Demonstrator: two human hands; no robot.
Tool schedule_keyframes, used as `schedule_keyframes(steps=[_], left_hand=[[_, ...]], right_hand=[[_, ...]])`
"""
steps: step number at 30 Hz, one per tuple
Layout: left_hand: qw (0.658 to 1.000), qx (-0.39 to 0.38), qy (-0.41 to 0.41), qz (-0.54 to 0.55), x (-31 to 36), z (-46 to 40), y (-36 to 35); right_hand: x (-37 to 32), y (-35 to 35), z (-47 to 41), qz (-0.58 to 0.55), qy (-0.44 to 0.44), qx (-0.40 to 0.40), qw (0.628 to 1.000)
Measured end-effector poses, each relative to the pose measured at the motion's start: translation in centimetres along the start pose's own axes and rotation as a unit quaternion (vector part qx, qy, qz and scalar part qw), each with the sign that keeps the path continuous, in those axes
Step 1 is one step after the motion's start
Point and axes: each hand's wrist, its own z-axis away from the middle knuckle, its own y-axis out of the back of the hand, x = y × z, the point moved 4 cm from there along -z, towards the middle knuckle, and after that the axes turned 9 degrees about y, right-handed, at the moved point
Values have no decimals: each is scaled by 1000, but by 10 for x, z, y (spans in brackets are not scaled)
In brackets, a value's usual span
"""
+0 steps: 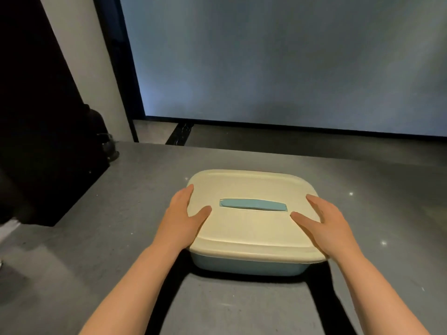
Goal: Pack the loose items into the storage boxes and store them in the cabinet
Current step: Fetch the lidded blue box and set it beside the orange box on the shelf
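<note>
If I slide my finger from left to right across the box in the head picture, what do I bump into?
left hand → blue handle set in the cream lid → right hand, all on the blue storage box.

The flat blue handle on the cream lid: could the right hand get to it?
Probably yes. The right hand rests on the cream lid, its thumb beside the flat blue handle, with nothing between them.
</note>
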Motion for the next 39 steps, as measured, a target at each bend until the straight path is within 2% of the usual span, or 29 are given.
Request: schedule_keyframes(steps=[6,9,13,17,20,24,29,33,35,36,38,39], left_hand=[[999,11,35,30,-6,-4,0],[997,60,47,9,1,2,2],[993,99,64,-3,8,20,4],[989,117,84,5,1,42,10],[984,154,91,17,-4,58,10],[983,157,96,17,-4,63,7],[978,176,108,12,-3,64,5],[971,183,146,44,-9,67,1],[966,172,176,83,-8,70,-1],[965,168,178,99,-8,71,-2],[966,169,156,118,-5,72,-1],[966,171,146,123,-3,73,0]], right_hand=[[1,-2,2,-31,16,-9,999],[-1,2,3,-1,42,5,999],[-2,4,11,-63,54,12,997],[4,4,13,-67,-26,-24,997],[7,6,15,-78,-71,12,994],[2,8,22,-113,-37,76,990],[-6,13,24,-75,-7,84,994],[-9,16,25,-7,-6,32,999],[-21,11,31,124,31,0,992],[-35,2,36,199,86,-14,976],[-63,-27,44,227,203,-64,950],[-75,-43,48,215,227,-104,944]])
